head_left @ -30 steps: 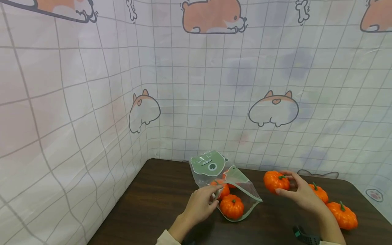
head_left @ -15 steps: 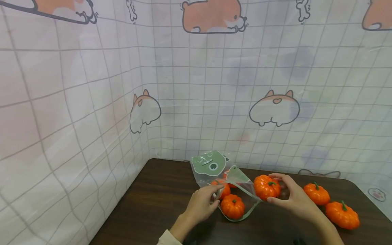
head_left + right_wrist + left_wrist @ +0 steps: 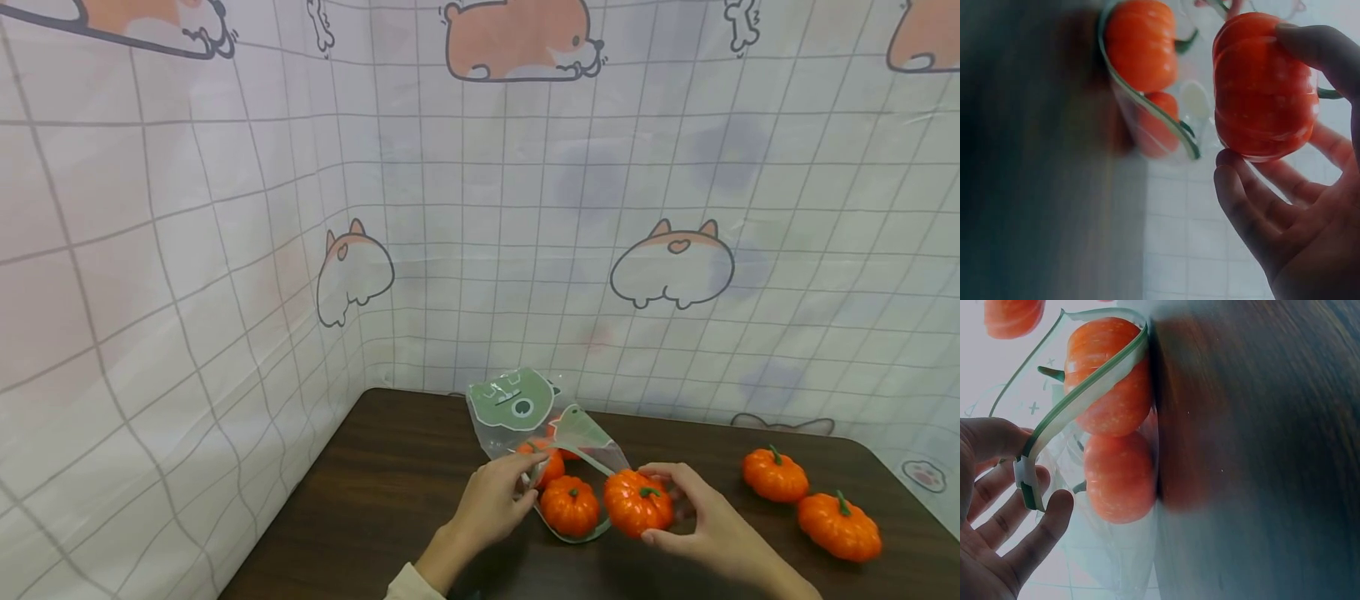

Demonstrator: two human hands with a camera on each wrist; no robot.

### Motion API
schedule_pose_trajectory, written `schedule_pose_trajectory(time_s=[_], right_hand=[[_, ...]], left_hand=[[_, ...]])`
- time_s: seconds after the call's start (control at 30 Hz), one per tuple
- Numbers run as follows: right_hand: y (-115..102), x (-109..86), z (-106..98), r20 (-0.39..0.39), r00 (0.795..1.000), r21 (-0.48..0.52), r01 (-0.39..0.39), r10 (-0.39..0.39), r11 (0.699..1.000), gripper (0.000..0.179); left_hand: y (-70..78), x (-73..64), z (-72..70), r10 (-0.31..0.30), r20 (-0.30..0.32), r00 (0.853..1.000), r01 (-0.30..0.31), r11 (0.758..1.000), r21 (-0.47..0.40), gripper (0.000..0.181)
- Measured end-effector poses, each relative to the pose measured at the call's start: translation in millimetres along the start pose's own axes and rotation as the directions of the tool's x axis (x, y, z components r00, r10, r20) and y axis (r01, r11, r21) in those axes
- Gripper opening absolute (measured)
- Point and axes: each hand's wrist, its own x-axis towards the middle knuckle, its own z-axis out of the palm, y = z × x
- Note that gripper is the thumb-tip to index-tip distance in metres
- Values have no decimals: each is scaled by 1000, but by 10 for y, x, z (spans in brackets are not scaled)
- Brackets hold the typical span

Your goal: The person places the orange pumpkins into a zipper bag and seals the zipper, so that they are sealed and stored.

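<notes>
A clear zip bag (image 3: 517, 437) with a green cartoon print lies on the table, its green-edged mouth spread toward me. My left hand (image 3: 491, 496) pinches the bag's rim by its white zip slider (image 3: 1023, 472). Inside the bag sit several orange toy pumpkins, the nearest pumpkin (image 3: 570, 507) right at the mouth. My right hand (image 3: 701, 521) grips another pumpkin (image 3: 637, 502) between thumb and fingers, held just right of the mouth and covering part of its rim. In the right wrist view this pumpkin (image 3: 1265, 87) is apart from the bagged ones.
Two more pumpkins stand on the right side of the dark wood table (image 3: 360, 500): one farther pumpkin (image 3: 775, 475) and one nearer pumpkin (image 3: 838, 527). A white gridded curtain (image 3: 495, 250) with dog drawings hangs behind and along the left.
My right hand has carried its pumpkin left and down toward the bag's mouth, away from the two pumpkins at the right. The left hand and bag have stayed nearly still.
</notes>
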Motion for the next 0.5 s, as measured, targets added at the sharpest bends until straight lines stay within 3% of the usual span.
schedule_pose_trajectory(time_s=[0.27,0.5], right_hand=[[84,-54,204,142,990,99,0,-14,995,62],[133,-83,297,146,986,-36,80,-74,996,60]], left_hand=[[-8,4,0,-2,3,1000,2,1000,0,53],[4,3,-15,9,-6,1000,-9,1000,15,52]])
